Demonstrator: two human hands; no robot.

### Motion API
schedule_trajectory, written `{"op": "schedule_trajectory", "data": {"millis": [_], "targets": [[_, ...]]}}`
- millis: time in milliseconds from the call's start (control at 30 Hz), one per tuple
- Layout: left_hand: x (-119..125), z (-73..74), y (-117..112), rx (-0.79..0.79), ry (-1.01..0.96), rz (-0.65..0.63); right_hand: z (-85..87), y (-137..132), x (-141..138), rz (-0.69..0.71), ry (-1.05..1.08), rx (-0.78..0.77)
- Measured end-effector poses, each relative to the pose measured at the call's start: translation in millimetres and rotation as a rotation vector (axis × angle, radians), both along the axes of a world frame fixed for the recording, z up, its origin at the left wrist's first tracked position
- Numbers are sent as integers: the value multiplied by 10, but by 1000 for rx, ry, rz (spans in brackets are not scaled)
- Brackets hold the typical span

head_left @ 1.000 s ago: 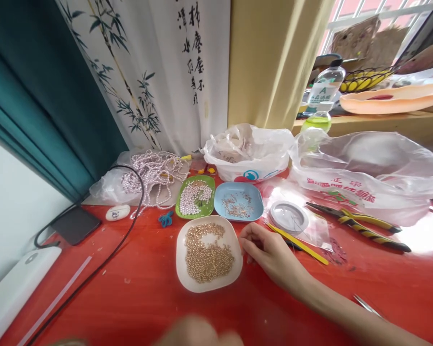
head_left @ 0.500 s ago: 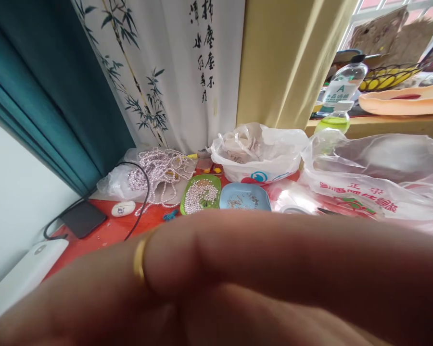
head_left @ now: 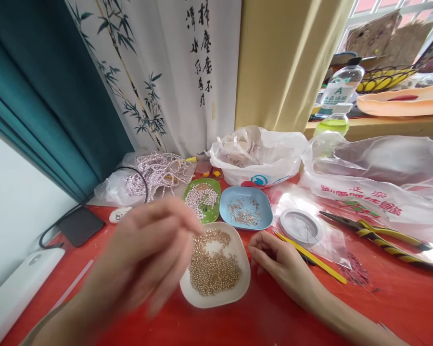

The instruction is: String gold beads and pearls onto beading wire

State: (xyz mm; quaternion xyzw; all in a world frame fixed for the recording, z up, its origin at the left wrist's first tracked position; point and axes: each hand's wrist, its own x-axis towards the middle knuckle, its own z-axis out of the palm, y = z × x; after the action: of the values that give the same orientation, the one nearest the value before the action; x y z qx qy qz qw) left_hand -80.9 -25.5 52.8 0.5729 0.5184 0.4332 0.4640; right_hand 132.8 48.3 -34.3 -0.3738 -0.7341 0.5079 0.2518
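My left hand hangs in the air over the left edge of a white dish of gold beads. Motion smears its fingers, so what they hold, if anything, does not show. Right of that dish, my right hand rests on the red table with its fingers curled and the tips close together. Something thin and clear may be at those fingertips, too faint to name. Behind the gold beads, a green dish holds pale pink beads, and a blue dish holds small metal pins.
Black-and-yellow pliers, yellow tweezers and a white spool lie to the right. Plastic bags stand behind. Bead strings, a black cable and a phone are at the left.
A ringed hand that filled the lower view close to the camera has gone from there. The dish of gold beads, both hands and the pliers now show.
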Motion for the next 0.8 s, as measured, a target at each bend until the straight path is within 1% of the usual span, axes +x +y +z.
{"op": "schedule_trajectory", "data": {"millis": [33, 67, 100, 133, 167, 233, 300, 367, 467, 567, 700, 800], "targets": [[72, 30, 36, 1, 9, 2, -1, 2, -1, -2, 0, 0], [134, 23, 96, -9, 96, -18, -1, 4, -4, 1, 2, -10], [183, -21, 170, -36, 199, -56, -1, 5, -9, 4, 7, -28], [218, -95, 249, -46, 298, -117, 1, 5, -15, 10, 17, -54], [239, -190, 322, -6, 401, -164, 3, 5, -22, 13, 30, -83], [252, -393, 429, 68, 576, -194, 10, 4, -36, 17, 50, -135], [245, -550, 475, 94, 682, -237, 19, 4, -47, 15, 60, -163], [237, -635, 482, 106, 743, -267, 27, 5, -56, 11, 66, -182], [240, -678, 479, 114, 784, -295, 33, 6, -63, 10, 89, -213], [253, -697, 486, 107, 803, -292, 34, 6, -65, 10, 108, -234], [258, -705, 485, 99, 811, -240, 44, 11, -60, -11, 94, -226], [243, -684, 473, 47, 747, -175, 52, 13, -52, -17, 88, -215]]}}
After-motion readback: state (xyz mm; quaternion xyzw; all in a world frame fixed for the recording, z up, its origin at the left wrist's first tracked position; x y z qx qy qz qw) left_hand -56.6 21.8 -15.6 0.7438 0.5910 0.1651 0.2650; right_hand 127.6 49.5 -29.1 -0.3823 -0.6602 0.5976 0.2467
